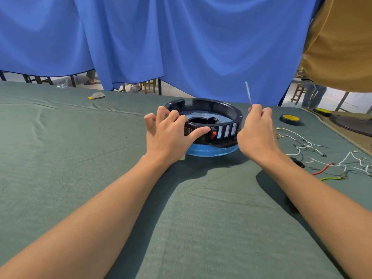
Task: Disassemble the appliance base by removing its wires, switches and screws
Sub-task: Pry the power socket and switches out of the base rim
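A round black appliance base (221, 109) with a blue bottom rim stands in the middle of the green cloth. My left hand (171, 135) grips its near-left wall, fingers curled over the rim and the thumb stretched along the outside, its tip beside a red switch (214, 134). Just right of the base, my right hand (256, 131) pinches a thin pale wire (248, 92) that sticks straight up above the fingers.
Loose white, red and green wires (330, 164) lie on the cloth at the right. A roll of black tape with a yellow core (289, 119) sits behind them. A person in a mustard shirt (340, 43) stands at the far right. Blue curtain hangs behind the table.
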`<state>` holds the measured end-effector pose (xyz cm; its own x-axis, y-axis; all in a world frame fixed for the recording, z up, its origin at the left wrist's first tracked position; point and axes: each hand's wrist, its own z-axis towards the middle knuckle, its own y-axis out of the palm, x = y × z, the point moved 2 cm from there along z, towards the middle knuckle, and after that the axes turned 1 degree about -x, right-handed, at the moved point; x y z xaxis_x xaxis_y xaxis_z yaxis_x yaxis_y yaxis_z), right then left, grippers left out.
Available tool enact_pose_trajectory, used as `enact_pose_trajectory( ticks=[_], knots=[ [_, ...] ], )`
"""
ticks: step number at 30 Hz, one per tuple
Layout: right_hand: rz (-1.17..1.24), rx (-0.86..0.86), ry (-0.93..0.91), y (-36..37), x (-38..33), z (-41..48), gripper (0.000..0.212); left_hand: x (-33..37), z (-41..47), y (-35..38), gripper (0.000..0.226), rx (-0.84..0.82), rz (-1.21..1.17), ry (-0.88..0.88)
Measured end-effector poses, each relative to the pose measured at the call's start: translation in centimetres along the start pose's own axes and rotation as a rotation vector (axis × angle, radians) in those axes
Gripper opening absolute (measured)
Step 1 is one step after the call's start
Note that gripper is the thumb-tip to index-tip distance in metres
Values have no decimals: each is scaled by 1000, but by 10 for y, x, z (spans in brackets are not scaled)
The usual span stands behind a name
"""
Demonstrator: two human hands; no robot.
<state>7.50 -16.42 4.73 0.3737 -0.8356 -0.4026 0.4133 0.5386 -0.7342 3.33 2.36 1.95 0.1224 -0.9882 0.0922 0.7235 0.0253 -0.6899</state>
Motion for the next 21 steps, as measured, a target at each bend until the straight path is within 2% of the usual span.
enact_pose_trajectory(
  ticks=[2,4,9,12,16,21],
  knots=[
    [3,-9,-51,-3,3,-8,16,13,-2,-2,72,60,121,14],
    [27,-15,-81,-2,7,-16,9,17,-1,-2,68,102,134,47],
    [95,0,-150,0,12,-41,23,-4,-3,5,48,77,-74,209],
    [146,0,-193,-1,7,-52,26,-5,-1,4,45,86,-170,249],
    [198,8,-228,0,-6,-61,24,13,-3,5,43,144,-71,227],
    [136,-23,-212,6,-3,-66,25,34,-8,0,43,219,59,201]
  ],
)
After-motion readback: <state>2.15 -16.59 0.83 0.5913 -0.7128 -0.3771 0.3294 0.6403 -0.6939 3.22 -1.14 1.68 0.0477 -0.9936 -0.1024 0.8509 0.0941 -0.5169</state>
